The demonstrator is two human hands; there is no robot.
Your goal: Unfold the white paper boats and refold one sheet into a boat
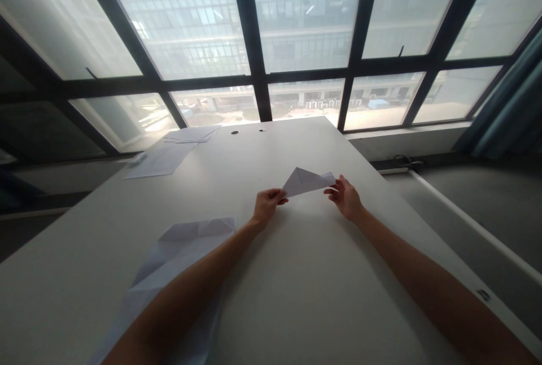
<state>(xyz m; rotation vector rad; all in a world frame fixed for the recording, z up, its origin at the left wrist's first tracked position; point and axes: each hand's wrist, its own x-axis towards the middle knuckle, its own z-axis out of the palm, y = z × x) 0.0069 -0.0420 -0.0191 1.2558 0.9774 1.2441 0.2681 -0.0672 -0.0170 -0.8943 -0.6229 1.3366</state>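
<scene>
A folded sheet of paper, white and roughly triangular with a raised peak, is held up just above the white table. My left hand pinches its left corner between thumb and fingers. At the opposite end, my right hand grips the right corner with thumb and index finger, its other fingers curled loosely below. Beneath my left forearm lies a larger creased sheet of paper, partly hidden by the arm.
Several flat white papers lie at the table's far left. Two round holes, one of them a dark cable hole, sit near the far edge. Beyond stand tall windows with dark frames; a blue curtain hangs at right.
</scene>
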